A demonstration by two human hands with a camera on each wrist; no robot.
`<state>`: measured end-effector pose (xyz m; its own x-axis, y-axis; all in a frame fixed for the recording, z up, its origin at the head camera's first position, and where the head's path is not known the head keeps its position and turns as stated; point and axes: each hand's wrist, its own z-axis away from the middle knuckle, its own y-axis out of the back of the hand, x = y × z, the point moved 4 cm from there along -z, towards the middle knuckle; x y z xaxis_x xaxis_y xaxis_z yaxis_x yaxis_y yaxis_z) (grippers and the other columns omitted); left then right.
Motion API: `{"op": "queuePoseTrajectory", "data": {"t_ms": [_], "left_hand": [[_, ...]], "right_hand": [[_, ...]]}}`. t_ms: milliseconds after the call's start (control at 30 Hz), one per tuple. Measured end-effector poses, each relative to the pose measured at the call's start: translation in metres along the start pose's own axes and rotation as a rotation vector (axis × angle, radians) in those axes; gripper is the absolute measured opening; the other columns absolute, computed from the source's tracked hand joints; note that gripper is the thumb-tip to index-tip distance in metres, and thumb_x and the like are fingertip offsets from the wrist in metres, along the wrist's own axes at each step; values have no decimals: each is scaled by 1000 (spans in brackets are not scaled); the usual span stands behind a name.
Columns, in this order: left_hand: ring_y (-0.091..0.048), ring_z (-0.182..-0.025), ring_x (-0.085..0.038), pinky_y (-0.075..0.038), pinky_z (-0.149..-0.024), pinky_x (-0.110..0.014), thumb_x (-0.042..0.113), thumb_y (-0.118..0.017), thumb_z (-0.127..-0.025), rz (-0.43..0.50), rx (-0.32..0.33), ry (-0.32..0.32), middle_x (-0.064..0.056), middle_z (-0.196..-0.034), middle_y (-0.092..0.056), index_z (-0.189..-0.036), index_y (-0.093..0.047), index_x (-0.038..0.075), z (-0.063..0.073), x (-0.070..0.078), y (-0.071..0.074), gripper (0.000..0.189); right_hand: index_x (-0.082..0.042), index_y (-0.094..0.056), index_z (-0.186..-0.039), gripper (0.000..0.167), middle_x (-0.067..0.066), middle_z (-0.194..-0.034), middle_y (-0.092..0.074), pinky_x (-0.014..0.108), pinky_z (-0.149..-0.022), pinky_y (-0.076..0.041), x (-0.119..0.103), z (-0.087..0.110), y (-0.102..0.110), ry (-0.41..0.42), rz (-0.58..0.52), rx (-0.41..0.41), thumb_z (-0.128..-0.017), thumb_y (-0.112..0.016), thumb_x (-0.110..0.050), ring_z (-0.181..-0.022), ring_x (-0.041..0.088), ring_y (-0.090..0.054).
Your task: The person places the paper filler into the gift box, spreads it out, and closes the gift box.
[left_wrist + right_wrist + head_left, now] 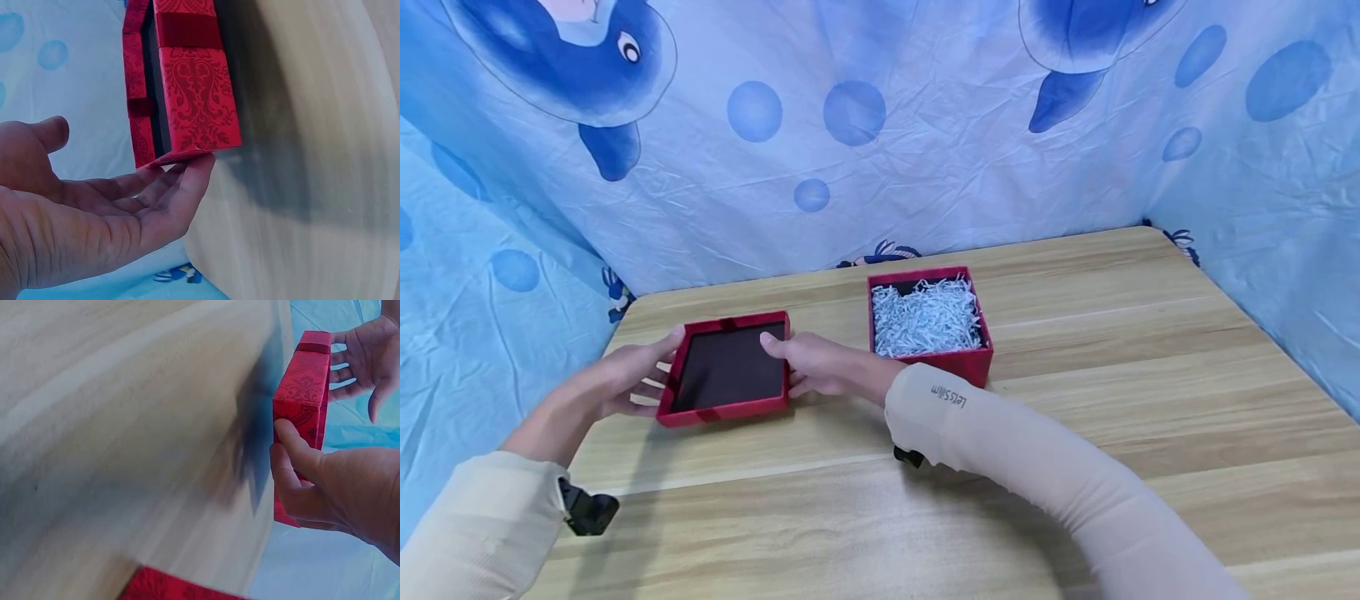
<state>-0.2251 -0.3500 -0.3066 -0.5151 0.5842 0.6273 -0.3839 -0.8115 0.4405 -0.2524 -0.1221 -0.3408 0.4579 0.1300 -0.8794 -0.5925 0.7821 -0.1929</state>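
Note:
A shallow red box lid [730, 409] with a dark inside is held up over the left part of the table, its hollow side facing me. My right hand [816, 362] grips its right edge, the thumb over the rim and the fingers outside. At the opposite edge my left hand [625, 375] supports the lid with nearly straight fingers. The left wrist view has those fingertips against the end of the patterned lid [197, 94], while the thumb stands away from it. A red box [958, 367] filled with pale shredded paper [925, 321] stands beyond my right forearm.
The wooden table [865, 517] ends at the back against a blue cloth [925, 192] printed with whales and bubbles. More of this cloth hangs at both sides. My right sleeve [1037, 467] reaches across the table in front of the box.

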Motion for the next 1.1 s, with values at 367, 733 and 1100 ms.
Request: {"op": "queuePoseTrajectory", "data": {"t_ms": [367,733,1100], "left_hand": [[-51,-111,-39,-54,-80,-39,73,-24,-90,-18,33,-66,-36,-136,-31,-146,-16,-10,10,28,-3,101],[-44,-116,-42,-55,-80,-38,72,-27,-90,35,90,-159,-34,-139,-29,-149,-16,-4,21,59,-9,96],[-53,-95,-23,-55,-78,-34,70,-39,-88,177,125,-217,-16,-120,-41,-140,-36,10,24,78,-21,79]], "right_hand": [[-1,-32,-148,63,18,-139,-48,47,-102,-42,-24,19,15,-19,4,8,-100,-47,-40,-124,32,-49],[-5,-32,-148,64,23,-135,-45,47,-99,-45,-58,38,42,16,114,50,-99,-45,-45,-121,35,-48],[0,-32,-141,60,22,-132,-44,48,-98,-47,-75,59,67,65,76,27,-100,-45,-42,-118,35,-50]]}}
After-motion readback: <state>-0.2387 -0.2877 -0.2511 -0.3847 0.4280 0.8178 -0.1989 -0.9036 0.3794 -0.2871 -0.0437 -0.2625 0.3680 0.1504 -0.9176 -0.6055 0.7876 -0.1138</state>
